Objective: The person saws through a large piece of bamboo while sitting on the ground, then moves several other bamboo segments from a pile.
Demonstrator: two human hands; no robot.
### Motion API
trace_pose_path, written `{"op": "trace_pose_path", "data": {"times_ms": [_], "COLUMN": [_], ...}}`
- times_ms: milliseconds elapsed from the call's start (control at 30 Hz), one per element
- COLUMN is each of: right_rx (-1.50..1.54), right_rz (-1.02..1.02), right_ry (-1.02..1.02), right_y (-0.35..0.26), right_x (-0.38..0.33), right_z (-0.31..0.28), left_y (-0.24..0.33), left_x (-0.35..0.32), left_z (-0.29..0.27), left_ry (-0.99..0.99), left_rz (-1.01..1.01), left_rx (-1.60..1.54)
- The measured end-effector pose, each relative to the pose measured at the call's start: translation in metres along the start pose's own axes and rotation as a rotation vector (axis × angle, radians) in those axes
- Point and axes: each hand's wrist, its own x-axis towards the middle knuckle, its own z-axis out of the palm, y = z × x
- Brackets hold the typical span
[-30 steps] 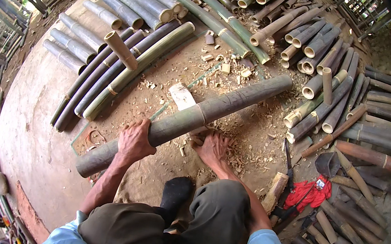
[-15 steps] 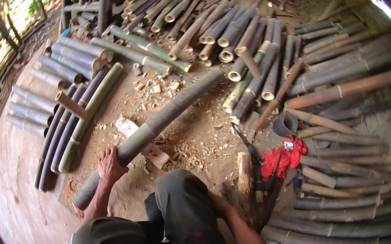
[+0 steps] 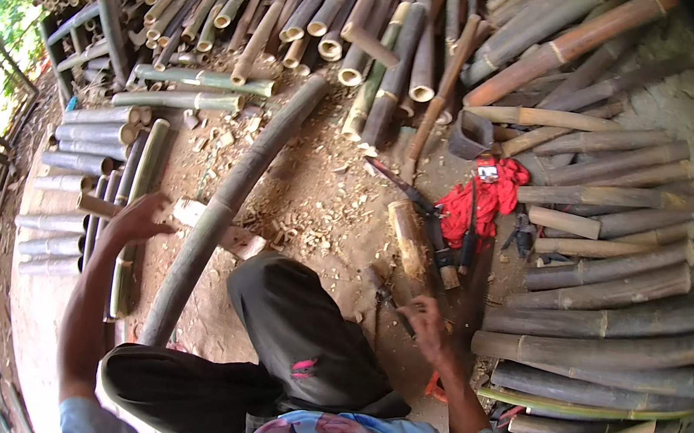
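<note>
A long grey-green bamboo pole [image 3: 232, 193] slants across the ground in front of me, its near end by my left knee. My left hand [image 3: 140, 220] is open to the left of the pole, off it, with fingers apart and curved. Close to it, a short tan bamboo tube [image 3: 97, 205] lies across dark poles. My right hand [image 3: 430, 328] is right of my raised knee, fingers bent and somewhat blurred. A slim dark tool [image 3: 385, 290] lies right by its fingertips; whether they grip it is unclear. Under the pole is a pale flat piece [image 3: 243, 243].
Bamboo poles lie stacked at the back [image 3: 303, 14], along the right [image 3: 604, 325] and at left [image 3: 99, 131]. A pale wooden block [image 3: 408, 235], red cloth [image 3: 479, 201] and dark container [image 3: 471, 136] are right of centre. Wood chips [image 3: 318, 204] litter the ground.
My left hand has let go of the bamboo pole and lifted to its left. My right hand has come out from behind my knee. The view has shifted, and the pole now lies more steeply.
</note>
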Motion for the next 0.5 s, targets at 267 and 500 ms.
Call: {"op": "trace_pose_path", "data": {"times_ms": [267,500], "right_rx": [-0.382,-0.807], "right_rz": [0.672,0.307], "right_ry": [0.244,0.108], "right_y": [0.125,0.154], "right_x": [-0.114,-0.180], "right_z": [-0.026,0.037], "left_y": [0.082,0.055], "left_x": [0.090,0.086], "left_z": [0.189,0.179], "left_ry": [0.426,0.486], "left_rz": [-0.522,-0.492], "left_rx": [0.053,-0.143]}}
